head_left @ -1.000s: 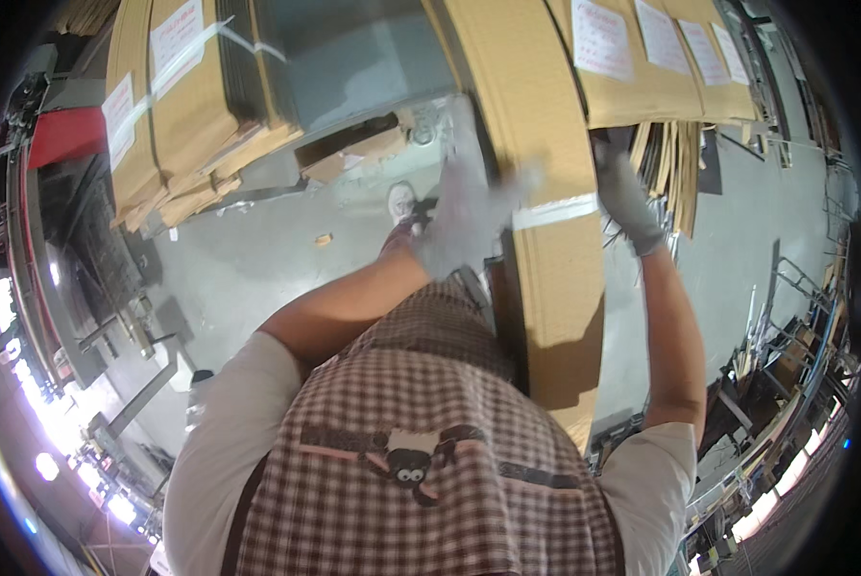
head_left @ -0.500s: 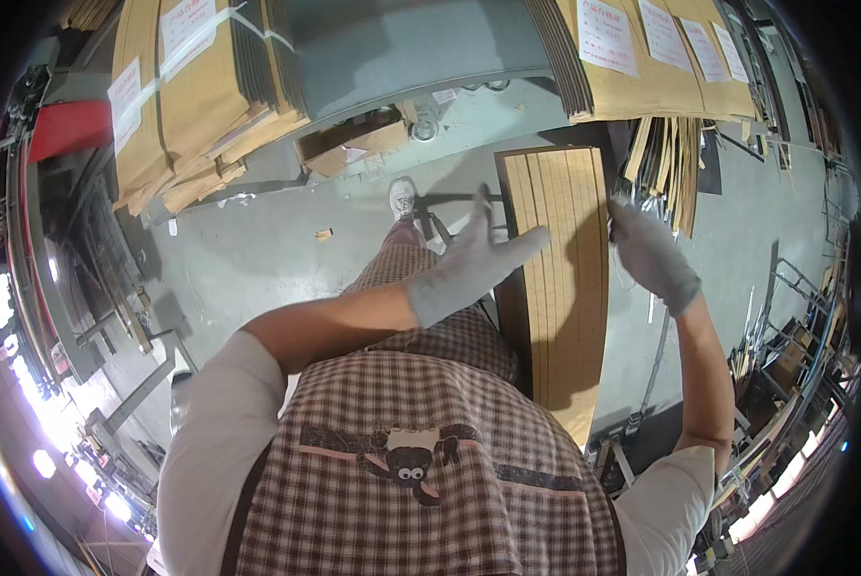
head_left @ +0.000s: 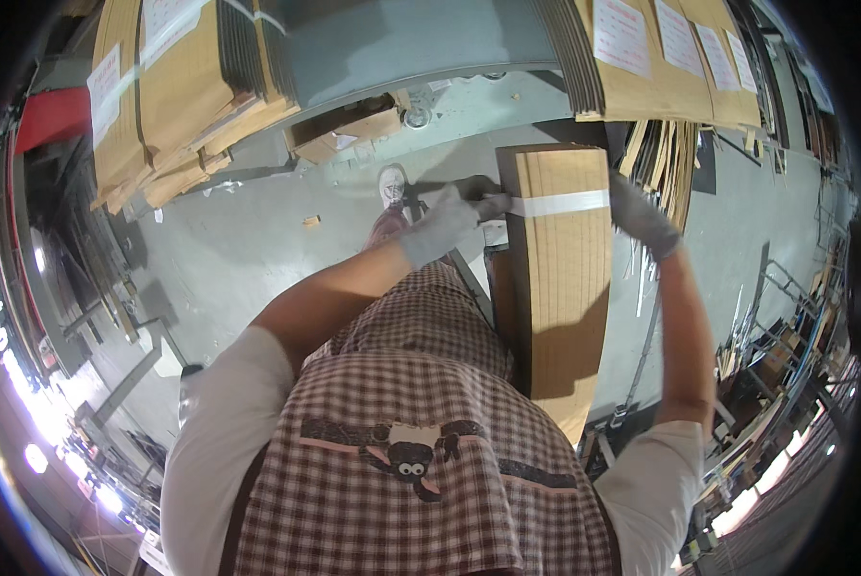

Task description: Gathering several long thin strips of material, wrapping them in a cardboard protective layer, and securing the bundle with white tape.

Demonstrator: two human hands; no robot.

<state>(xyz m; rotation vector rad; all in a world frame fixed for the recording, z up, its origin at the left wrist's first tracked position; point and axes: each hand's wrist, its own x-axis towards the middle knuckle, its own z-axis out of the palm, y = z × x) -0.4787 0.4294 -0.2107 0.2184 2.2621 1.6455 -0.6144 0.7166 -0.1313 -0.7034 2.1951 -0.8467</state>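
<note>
A long stack of narrow tan wood-look boards (head_left: 565, 298) lies lengthwise in front of me, dark along its left side. Across its upper part runs a flat white strap (head_left: 562, 203). At the stack's left edge is my left hand (head_left: 447, 226), in a grey glove, its fingers closed at the end of the strap. My right hand (head_left: 644, 219), gloved too, is against the stack's right side, level with the strap. Its fingertips are in shadow and partly hidden by the edge, so their grip cannot be made out.
Bundles of tan boards with paper labels stand far left (head_left: 181, 96) and far right (head_left: 670, 67) on a grey bench (head_left: 401, 48). An open cardboard box (head_left: 349, 130) sits beneath it. Loose strips (head_left: 666, 173) hang at the right. Metal racks (head_left: 128, 374) flank me.
The white strap now crosses the top of the stack. My left hand has drawn back left from over the boards and closed; my right hand stays along the right side.
</note>
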